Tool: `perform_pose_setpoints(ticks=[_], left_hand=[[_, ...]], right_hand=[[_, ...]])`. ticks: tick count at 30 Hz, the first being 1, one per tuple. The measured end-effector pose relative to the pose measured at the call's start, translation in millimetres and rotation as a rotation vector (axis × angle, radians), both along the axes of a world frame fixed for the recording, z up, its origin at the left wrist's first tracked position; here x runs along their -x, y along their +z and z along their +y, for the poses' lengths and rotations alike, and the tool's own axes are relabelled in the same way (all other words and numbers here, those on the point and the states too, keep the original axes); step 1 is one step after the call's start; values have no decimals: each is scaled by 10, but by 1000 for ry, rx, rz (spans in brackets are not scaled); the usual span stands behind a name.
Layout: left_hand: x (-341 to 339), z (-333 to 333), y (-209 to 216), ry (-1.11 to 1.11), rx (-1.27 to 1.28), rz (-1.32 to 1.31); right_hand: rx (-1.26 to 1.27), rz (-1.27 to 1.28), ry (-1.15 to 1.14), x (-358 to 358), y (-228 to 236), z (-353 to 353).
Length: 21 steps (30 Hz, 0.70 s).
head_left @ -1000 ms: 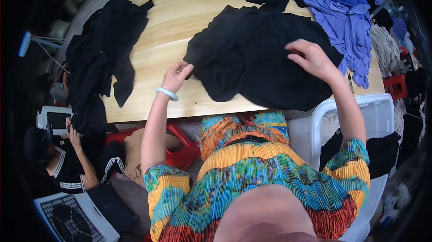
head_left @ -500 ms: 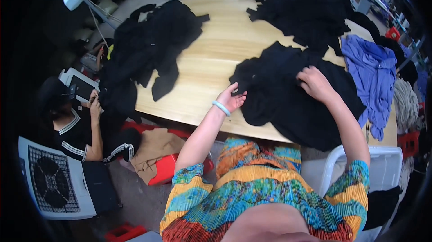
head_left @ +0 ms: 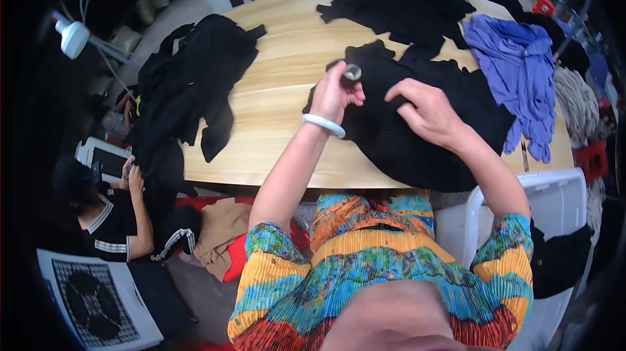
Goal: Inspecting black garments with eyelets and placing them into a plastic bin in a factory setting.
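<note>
A black knit garment (head_left: 424,149) lies spread on the wooden table in front of me. My left hand (head_left: 330,98), with a pale bangle at the wrist, is raised above its left side and closed on a bunched dark edge. A large round button (head_left: 352,74) shows at the top of that grip, facing up. Over the middle of the garment is my right hand (head_left: 430,111), its fingers bent and the index finger apart from the thumb. I see nothing held in it, though its palm side is hidden.
More black garments lie at the table's left (head_left: 192,77) and far side (head_left: 398,2). Purple clothing (head_left: 512,64) and a slim dark tool (head_left: 524,155) are at the right. A white bin (head_left: 561,188) stands near my right arm. A person (head_left: 107,214) sits at the left.
My left hand has gone from open beside the garment to gripping its buttoned edge, lifted a little. My right hand has moved left, toward it. The whole view has shifted slightly.
</note>
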<state>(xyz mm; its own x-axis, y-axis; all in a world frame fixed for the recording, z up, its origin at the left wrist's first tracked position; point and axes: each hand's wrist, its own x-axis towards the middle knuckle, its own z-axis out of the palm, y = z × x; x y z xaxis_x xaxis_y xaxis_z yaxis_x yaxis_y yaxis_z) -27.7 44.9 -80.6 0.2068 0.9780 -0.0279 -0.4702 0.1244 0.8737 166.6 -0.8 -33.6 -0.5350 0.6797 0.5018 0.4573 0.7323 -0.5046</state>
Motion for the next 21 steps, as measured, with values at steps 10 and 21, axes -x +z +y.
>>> perform_pose_setpoints(ticks=[10,21], left_hand=[[-333,-139,-329,35,-29,236],[-326,-502,-297,21,-365,764]], right_hand=[[98,-31,-313,69,-296,124],[334,-110,-314,24,-417,139]])
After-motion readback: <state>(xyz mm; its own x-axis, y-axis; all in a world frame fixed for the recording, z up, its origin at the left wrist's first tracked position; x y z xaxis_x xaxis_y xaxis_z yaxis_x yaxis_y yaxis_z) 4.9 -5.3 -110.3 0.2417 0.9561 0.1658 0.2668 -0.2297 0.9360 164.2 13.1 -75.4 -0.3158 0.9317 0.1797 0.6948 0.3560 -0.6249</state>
